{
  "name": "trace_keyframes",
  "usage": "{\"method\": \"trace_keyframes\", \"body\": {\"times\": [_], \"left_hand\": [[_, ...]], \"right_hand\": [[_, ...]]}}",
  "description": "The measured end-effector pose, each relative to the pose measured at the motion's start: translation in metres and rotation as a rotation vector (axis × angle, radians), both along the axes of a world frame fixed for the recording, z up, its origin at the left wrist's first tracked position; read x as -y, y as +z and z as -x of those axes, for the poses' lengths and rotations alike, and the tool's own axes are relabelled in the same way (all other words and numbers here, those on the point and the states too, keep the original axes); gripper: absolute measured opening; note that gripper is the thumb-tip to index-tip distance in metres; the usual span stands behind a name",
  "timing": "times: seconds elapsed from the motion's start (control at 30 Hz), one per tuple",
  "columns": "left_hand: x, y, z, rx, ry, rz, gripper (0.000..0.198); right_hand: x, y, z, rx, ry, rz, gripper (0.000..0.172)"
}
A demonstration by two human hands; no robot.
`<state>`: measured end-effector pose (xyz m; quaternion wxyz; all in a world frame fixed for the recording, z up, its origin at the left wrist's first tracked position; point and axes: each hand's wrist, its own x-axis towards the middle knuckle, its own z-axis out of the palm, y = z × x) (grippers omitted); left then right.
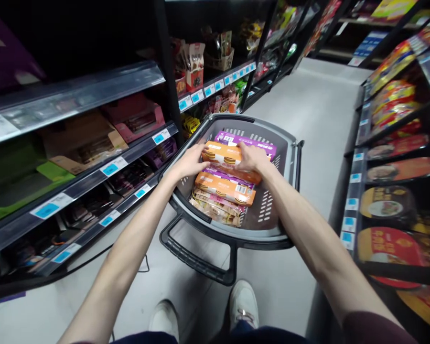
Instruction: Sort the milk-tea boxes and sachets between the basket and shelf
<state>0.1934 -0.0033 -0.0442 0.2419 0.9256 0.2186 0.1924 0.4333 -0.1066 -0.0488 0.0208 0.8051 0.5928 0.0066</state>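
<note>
Both of my hands reach down into a grey shopping basket (261, 224) with a black handle. My left hand (190, 162) grips the left end of an orange snack box (224, 152), and my right hand (251, 156) holds its right side. Behind it lies a purple snack box (232, 137). Nearer to me is a second orange box (224, 187) with a barcode, with a strip of purple packaging showing between the two orange ones. Clear bags of snacks (215, 210) lie at the basket's near end. The undersides of the packs are hidden.
Shelves with price tags (114, 165) and open cartons (82, 138) run close along the left. On the right a shelf holds round bowl packs (387, 208) and red bags (394, 100). The pale floor aisle (318, 95) stretches ahead; my shoes (242, 303) stand just behind the basket.
</note>
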Motion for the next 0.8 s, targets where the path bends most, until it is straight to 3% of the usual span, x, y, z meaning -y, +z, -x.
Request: {"method": "trace_keyframes", "body": {"times": [0.07,0.17,0.27,0.4,0.6,0.7,0.8], "left_hand": [[-0.007,0.005,0.002,0.117,-0.016,0.042,0.059],[-0.019,0.008,0.004,0.302,0.058,0.084,0.075],[-0.028,0.005,0.004,0.454,0.16,0.27,0.092],[-0.033,0.001,0.005,0.571,0.195,0.481,0.094],[-0.029,0.001,0.005,0.612,0.254,0.504,0.096],[-0.024,0.008,0.004,0.658,0.191,0.569,0.097],[-0.018,0.017,0.005,0.706,0.099,0.664,0.084]], "right_hand": [[0.003,0.009,0.003,-0.03,-0.025,-0.062,0.083],[0.008,0.023,0.001,-0.137,-0.112,-0.218,0.082],[0.011,0.031,-0.01,-0.292,-0.215,-0.307,0.084],[0.011,0.035,-0.029,-0.517,-0.261,-0.347,0.082],[0.016,0.063,-0.037,-1.029,-0.142,-0.281,0.086],[0.023,0.077,-0.028,-1.197,-0.014,-0.24,0.081],[0.025,0.082,-0.018,-1.241,0.055,-0.199,0.076]]}}
